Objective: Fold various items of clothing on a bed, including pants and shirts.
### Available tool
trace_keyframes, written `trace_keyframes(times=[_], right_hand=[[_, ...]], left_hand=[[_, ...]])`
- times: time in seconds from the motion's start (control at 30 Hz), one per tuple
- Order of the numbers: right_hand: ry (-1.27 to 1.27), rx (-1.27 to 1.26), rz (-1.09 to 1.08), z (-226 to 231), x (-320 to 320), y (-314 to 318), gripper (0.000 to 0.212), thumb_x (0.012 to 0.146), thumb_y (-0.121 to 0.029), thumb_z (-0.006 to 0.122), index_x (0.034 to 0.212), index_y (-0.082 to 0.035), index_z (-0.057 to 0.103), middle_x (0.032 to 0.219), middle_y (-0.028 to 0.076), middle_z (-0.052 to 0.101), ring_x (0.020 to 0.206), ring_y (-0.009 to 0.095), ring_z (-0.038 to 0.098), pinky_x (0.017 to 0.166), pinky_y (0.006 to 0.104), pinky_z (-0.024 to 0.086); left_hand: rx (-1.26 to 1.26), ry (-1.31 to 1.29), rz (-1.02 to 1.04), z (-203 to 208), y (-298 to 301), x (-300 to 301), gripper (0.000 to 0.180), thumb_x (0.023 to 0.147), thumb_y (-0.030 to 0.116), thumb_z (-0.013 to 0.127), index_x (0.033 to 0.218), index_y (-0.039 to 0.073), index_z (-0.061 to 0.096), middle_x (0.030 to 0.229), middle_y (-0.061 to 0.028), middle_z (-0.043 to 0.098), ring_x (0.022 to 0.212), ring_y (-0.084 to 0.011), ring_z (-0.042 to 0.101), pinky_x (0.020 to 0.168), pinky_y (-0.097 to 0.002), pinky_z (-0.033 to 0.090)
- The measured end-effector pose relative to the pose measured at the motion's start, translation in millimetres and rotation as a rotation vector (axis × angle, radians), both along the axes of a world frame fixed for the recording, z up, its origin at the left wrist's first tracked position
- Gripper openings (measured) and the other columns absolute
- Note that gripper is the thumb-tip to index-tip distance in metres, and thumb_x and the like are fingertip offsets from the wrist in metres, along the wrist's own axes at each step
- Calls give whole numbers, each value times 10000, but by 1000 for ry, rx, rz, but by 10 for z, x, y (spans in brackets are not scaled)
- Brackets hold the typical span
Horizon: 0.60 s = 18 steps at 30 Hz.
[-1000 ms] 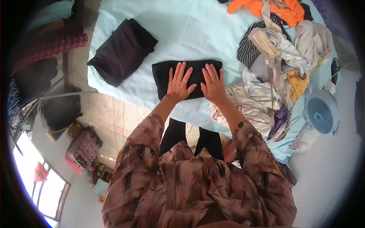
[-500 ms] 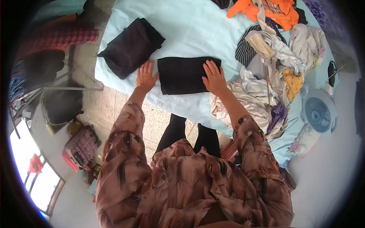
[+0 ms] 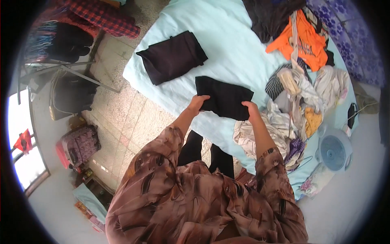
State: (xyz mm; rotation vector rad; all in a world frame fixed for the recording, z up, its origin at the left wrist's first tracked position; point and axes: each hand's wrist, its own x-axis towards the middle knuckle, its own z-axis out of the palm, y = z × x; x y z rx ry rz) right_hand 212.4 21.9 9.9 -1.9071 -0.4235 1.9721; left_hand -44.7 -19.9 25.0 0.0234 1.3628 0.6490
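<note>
A folded black garment (image 3: 224, 97) is gripped at its two ends over the bed's near edge. My left hand (image 3: 199, 104) pinches its left end, thumb on top and fingers hidden beneath. At its right end my right hand (image 3: 251, 110) holds the cloth the same way. Farther left on the light blue bedsheet (image 3: 227, 40) lies a folded dark garment (image 3: 174, 57), apart from both hands. To the right of my right hand is a heap of crumpled pale clothes (image 3: 260, 132).
An orange shirt (image 3: 298, 44) and dark clothing (image 3: 272, 18) lie at the far right of the bed. A blue fan (image 3: 335, 151) stands near the right wall. On the left, a metal frame (image 3: 91, 79) and a patterned suitcase (image 3: 81, 146) stand on the speckled floor.
Both hands lay flat, the left beside the black garment and the right on it; now they grip its ends. The garment has tilted, and the whole view has shifted.
</note>
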Motion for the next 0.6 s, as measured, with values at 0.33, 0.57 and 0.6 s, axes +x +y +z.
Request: trace_keyframes(times=[0.33, 0.57, 0.6], right_hand=[[319, 576, 59, 1151, -1588, 812, 433, 686, -34, 594, 1099, 36, 483, 945, 103, 586, 849, 170, 560, 758, 270, 440], [-540, 862, 605, 361, -2545, 1208, 518, 665, -92, 496, 1164, 0, 391, 991, 246, 540, 940, 373, 525, 822, 414, 419], [-540, 811, 597, 335, -2675, 1178, 504, 677, -93, 472, 1165, -2, 388, 1007, 251, 532, 946, 385, 517, 831, 430, 411]], left_hand=[[524, 159, 433, 1058, 158, -1473, 260, 706, 53, 599, 954, -22, 577, 838, -79, 615, 736, -174, 600, 701, -272, 486], [353, 1741, -361, 675, 587, -1770, 644, 753, 207, 547, 1302, 52, 246, 1338, -205, 233, 1252, -319, 211, 966, -529, 199], [554, 1713, -343, 683, 685, -1703, 618, 775, 247, 526, 1301, 62, 260, 1341, -190, 243, 1259, -315, 205, 967, -533, 190]])
